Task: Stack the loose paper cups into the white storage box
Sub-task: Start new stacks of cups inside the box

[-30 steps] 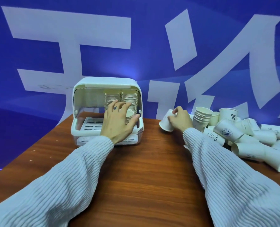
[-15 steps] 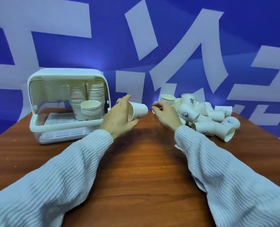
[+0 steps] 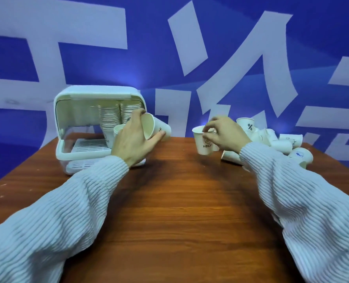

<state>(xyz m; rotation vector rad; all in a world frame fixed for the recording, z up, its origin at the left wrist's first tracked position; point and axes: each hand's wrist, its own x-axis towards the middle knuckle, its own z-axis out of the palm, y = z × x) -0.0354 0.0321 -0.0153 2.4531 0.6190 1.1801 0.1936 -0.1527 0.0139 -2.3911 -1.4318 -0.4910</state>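
The white storage box (image 3: 67, 154) stands open at the table's far left, with tall stacks of paper cups (image 3: 109, 117) inside. My left hand (image 3: 132, 139) grips a paper cup (image 3: 156, 128) lying on its side, mouth towards me, just right of the box opening. My right hand (image 3: 222, 133) pinches the rim of an upright cup marked HELLO (image 3: 203, 142) above the table. Behind that hand lies the pile of loose cups (image 3: 279, 141), some upright, most tipped over.
The brown wooden table (image 3: 175, 201) stretches from me to the blue wall with large white characters. Its far edge runs just behind the box and the pile. My white ribbed sleeves cross the near corners.
My left hand has taken the cup from my right hand and carried it left towards the box. My right hand has picked up another cup from the pile.
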